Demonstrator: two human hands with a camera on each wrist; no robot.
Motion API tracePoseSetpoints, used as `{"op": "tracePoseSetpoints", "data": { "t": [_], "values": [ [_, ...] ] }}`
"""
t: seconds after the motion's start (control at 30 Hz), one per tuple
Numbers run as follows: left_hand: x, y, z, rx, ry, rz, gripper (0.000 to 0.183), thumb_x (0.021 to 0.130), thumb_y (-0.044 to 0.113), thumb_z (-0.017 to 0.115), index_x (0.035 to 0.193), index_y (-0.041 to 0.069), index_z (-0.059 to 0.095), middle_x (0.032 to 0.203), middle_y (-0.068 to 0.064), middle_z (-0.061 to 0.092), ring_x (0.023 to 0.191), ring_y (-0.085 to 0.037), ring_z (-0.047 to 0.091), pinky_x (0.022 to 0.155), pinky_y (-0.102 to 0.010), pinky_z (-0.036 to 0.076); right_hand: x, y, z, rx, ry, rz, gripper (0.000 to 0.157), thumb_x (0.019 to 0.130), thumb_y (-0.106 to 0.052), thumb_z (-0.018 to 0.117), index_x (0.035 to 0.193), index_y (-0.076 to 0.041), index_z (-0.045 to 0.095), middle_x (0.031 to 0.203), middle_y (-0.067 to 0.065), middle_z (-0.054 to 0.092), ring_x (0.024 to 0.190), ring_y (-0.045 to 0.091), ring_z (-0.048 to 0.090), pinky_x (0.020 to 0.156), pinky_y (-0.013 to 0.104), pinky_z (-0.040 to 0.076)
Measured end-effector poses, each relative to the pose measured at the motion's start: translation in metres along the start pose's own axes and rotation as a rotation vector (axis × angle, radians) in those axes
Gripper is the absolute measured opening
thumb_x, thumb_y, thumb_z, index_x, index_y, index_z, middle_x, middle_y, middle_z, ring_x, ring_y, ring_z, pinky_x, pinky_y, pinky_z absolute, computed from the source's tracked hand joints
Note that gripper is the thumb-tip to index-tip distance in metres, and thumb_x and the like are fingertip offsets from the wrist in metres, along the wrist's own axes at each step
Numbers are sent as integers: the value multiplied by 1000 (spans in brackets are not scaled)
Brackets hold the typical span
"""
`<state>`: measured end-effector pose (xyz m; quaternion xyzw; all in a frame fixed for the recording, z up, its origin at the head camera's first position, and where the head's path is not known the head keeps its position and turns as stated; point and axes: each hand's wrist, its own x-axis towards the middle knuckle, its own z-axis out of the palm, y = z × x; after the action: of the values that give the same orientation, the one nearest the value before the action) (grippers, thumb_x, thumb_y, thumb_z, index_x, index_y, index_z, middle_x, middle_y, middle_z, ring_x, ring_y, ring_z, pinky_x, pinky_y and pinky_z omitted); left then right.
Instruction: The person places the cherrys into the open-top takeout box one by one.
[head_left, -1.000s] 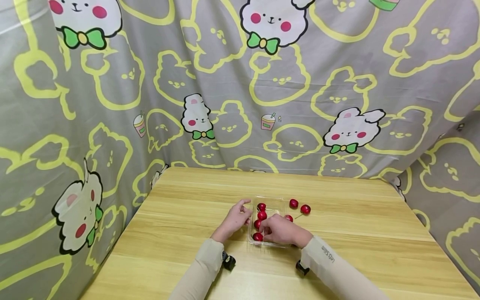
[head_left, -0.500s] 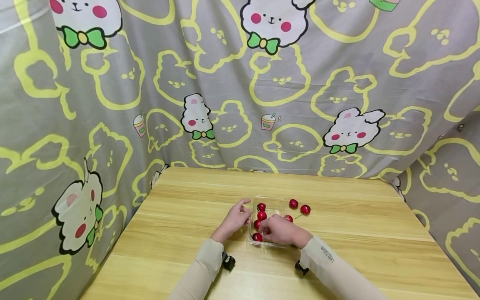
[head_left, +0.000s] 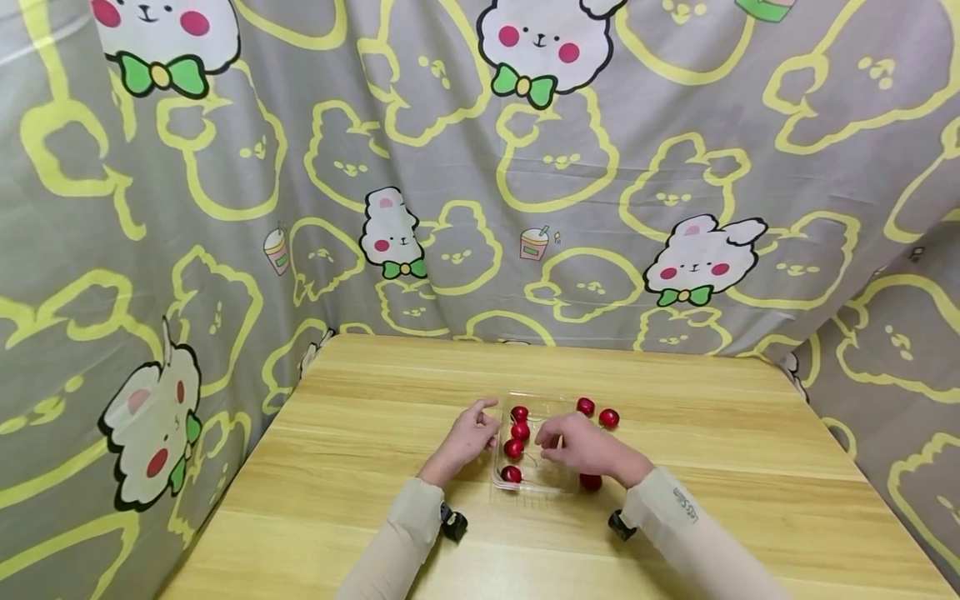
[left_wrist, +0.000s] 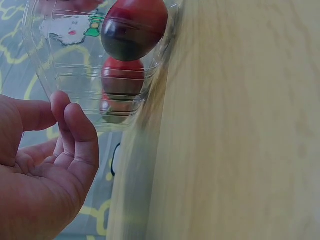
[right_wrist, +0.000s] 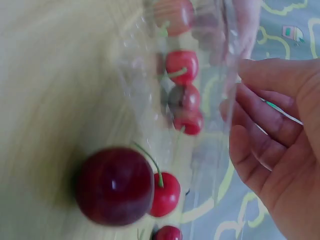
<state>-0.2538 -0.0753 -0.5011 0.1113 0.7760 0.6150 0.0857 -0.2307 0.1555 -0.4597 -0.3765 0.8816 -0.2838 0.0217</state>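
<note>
A clear plastic box point(head_left: 551, 482) stands on the table, with several red cherries point(head_left: 521, 431) in a row along its left side. One cherry point(head_left: 511, 474) lies in its near left corner. My left hand point(head_left: 467, 437) is at the box's left wall, fingers loosely bent, fingertips by the rim; whether they touch it I cannot tell. My right hand point(head_left: 588, 447) hovers over the right part of the box, fingers relaxed. In the right wrist view nothing shows between the fingers of this hand point(right_wrist: 285, 140). It hides part of the box.
Right of the box, two loose cherries lie toward the back, a left one point(head_left: 586, 407) and a right one point(head_left: 609, 418). Another cherry point(head_left: 590, 482) is by the near right corner. The wooden table point(head_left: 360, 467) meets a patterned cloth point(head_left: 442, 250) behind.
My right hand has come away from the cherry in the near left corner, up and to the right. A cherry by the near right corner has come into view. The left hand stays put.
</note>
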Motion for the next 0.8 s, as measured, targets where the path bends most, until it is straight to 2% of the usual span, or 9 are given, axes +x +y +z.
{"op": "tracePoseSetpoints", "data": {
  "t": [0.1, 0.27, 0.47, 0.7, 0.8],
  "values": [
    [1, -3, -1, 1, 7, -9, 48, 94, 4, 55, 139, -1, 41, 85, -11, 55, 61, -14, 56, 57, -28, 53, -5, 2, -7, 16, 36, 10, 8, 83, -6, 71, 91, -6, 71, 85, -3, 67, 76, 5, 60, 64, 23, 52],
    [-1, -2, -3, 2, 11, -14, 47, 93, 3, 55, 138, 1, 42, 86, -14, 55, 61, -14, 56, 57, -27, 53, -17, 8, -16, 14, 72, 31, 6, 83, -5, 70, 88, -8, 70, 82, -9, 64, 72, 3, 57, 63, 24, 51],
    [-2, -2, -4, 18, 17, -36, 47, 94, 4, 54, 139, 3, 43, 86, -10, 55, 61, -12, 56, 56, -26, 51, -34, 21, -21, -25, 78, 24, 6, 83, -5, 71, 88, -7, 72, 84, -4, 67, 72, 4, 56, 63, 25, 51],
    [-3, -1, -6, 10, 16, -18, 47, 93, 2, 54, 138, -1, 42, 84, -10, 53, 60, -13, 56, 56, -27, 52, -53, 31, -22, -31, 45, 48, 9, 82, -4, 71, 89, -9, 74, 86, -2, 67, 77, 7, 58, 66, 32, 52],
    [-2, -1, -6, 13, 14, -24, 46, 93, 2, 54, 138, 0, 42, 84, -10, 53, 60, -12, 56, 56, -26, 51, -59, 33, -19, -44, 48, 12, 10, 81, -3, 71, 90, -8, 73, 89, -1, 67, 80, 10, 60, 68, 32, 53]
  ]
}}
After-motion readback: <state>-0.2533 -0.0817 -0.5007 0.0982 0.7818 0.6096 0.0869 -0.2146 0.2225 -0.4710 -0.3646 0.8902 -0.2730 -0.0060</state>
